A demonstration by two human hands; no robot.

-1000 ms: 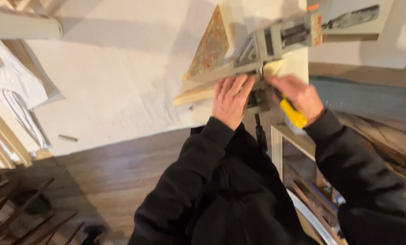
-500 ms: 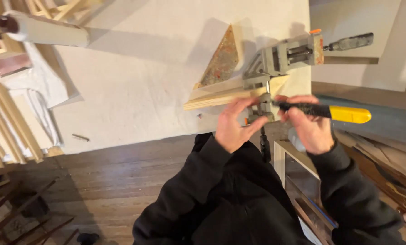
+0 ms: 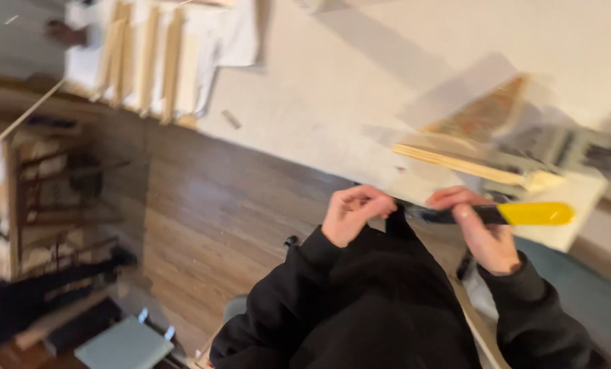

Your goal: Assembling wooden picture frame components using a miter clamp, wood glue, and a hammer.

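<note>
Yellow-and-black tool point(image 3: 507, 214) lies level in the right hand point(image 3: 480, 232), fingers wrapped over its black part, thumb and forefinger pinching near the dark tip, yellow end pointing right. Left hand point(image 3: 352, 213) is curled, fingertips bunched at the tool's tip; blur hides whether they actually grip it. Both wrists are bent inward, black sleeves meeting over the dark torso. Tool sits just below the wooden strips point(image 3: 466, 164) on the white table point(image 3: 333, 89), beside a blurred grey clamp point(image 3: 565, 147). Wood floor point(image 3: 203, 212) lies below.
</note>
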